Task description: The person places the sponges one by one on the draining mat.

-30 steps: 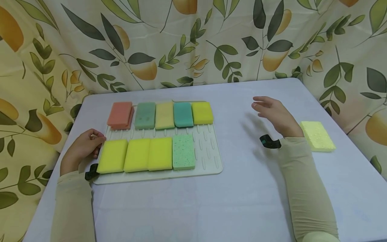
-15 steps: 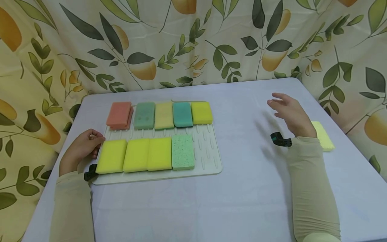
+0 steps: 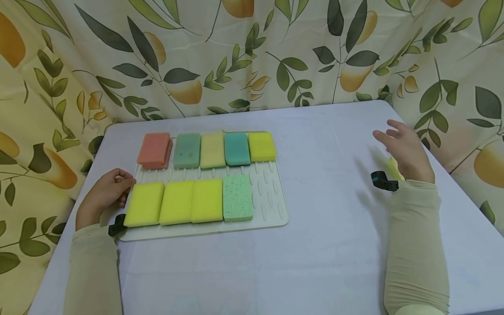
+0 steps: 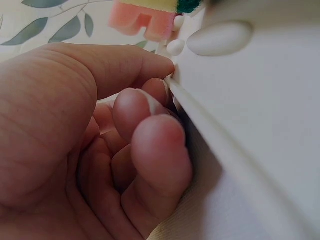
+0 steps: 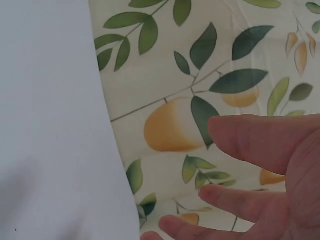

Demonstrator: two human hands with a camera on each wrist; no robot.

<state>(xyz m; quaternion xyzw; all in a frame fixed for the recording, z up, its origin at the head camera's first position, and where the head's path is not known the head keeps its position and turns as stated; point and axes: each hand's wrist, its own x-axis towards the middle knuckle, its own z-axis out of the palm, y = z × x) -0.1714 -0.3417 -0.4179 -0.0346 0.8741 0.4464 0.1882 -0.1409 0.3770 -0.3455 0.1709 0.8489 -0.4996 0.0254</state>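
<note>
With thumb and curled fingers, my left hand (image 3: pixel 103 195) pinches the left rim of a white ridged draining tray (image 3: pixel 273 199); the left wrist view shows the tray's edge (image 4: pixel 215 142) right at the fingertips. On the tray's front row lie yellow sponges (image 3: pixel 144 204) and a speckled green sponge (image 3: pixel 237 198). My right hand (image 3: pixel 409 151) is held over the table's right side, fingers spread and holding nothing. It and the sleeve hide most of a pale yellow sponge (image 3: pixel 393 169). In the right wrist view the right hand's thumb and fingers (image 5: pixel 260 142) are apart.
Along the tray's back row are stacked coral sponges (image 3: pixel 154 149), a grey-green sponge (image 3: pixel 187 151), a tan sponge (image 3: pixel 212 150), a teal sponge (image 3: pixel 237 148) and a yellow sponge (image 3: pixel 262 147). A white cloth covers the table (image 3: pixel 327 245); patterned curtains (image 3: pixel 291 39) hang behind and beside it.
My right hand has moved to the right, across in front of the pale yellow sponge, covering most of it. The left hand has stayed at the tray's rim.
</note>
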